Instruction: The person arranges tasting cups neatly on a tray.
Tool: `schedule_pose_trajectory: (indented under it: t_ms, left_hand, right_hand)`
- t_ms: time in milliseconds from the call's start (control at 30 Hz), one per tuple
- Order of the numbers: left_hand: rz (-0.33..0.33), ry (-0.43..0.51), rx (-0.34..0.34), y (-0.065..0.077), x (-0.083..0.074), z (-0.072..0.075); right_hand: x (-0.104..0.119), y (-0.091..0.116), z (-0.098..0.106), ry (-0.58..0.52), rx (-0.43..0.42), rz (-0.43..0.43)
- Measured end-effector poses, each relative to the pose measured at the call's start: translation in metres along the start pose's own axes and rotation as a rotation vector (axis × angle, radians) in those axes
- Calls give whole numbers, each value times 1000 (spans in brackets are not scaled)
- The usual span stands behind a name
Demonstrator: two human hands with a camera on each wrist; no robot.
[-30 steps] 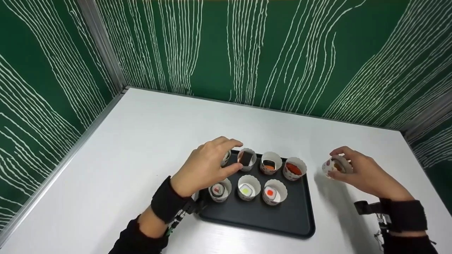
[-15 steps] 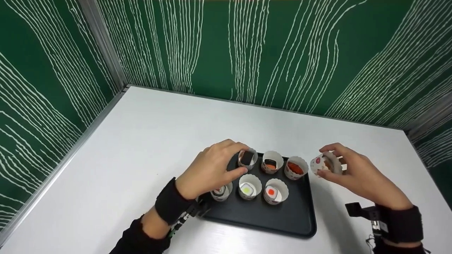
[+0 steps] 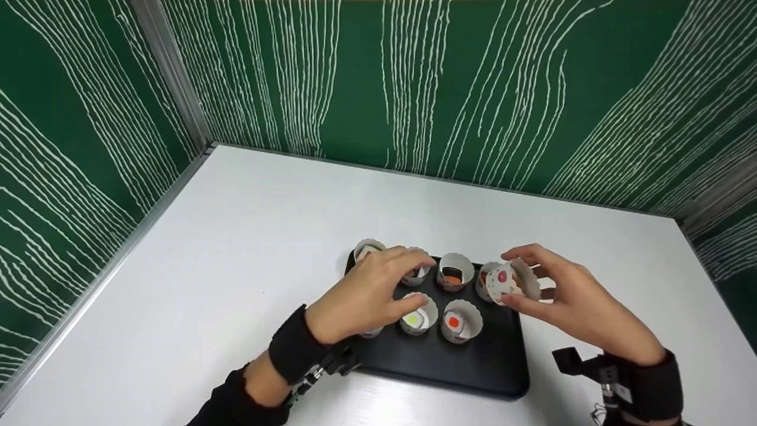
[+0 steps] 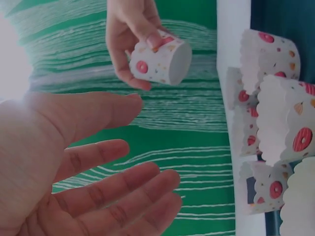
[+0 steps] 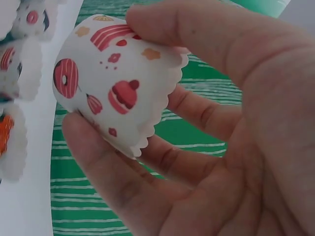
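My right hand [image 3: 562,299] pinches a white paper baking cup [image 3: 502,284] between thumb and fingers. Printed with pink doughnuts and cupcakes, the cup [image 5: 115,83] is tilted in the right wrist view, rim towards the palm. In the head view it overlaps a cup [image 3: 484,278] at the back right of the dark tray [image 3: 479,378]. My left hand [image 3: 369,290] hovers over the tray's left side, holding nothing. Its fingers are spread and fairly straight in the left wrist view. It partly hides several cups, including one [image 3: 417,328] with a white and yellow-green piece inside.
More baking cups stand in two rows on the tray: one [image 3: 472,313] with an orange-red-centred piece, one [image 3: 464,266] with a black and orange piece, one [image 3: 369,244] at the back left corner. The white table [image 3: 266,225] meets green walls [image 3: 355,83].
My right hand has carried the baking cup left, from beside the tray to its back right corner. My left hand has shifted slightly right over the cups, uncovering the back left one.
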State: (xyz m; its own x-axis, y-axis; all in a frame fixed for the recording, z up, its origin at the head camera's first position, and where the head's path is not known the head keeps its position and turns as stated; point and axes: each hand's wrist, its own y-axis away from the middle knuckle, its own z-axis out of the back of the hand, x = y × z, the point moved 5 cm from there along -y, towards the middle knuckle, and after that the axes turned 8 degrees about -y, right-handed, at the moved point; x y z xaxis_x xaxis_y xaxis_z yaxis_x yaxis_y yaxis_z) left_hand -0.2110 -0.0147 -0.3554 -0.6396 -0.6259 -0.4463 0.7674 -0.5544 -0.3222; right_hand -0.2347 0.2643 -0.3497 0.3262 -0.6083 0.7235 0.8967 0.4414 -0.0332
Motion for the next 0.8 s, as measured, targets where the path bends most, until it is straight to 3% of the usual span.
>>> schedule_pose_trajectory:
  t_ms: [333,800]
  left_hand:
    - [-42,54,-14,-4,-5,-10]
    - [-80,164,-12,-7,-8,-30]
  right_hand:
    - [14,-5,-16,-56,48,61]
    - [25,-10,-36,-3,65,146]
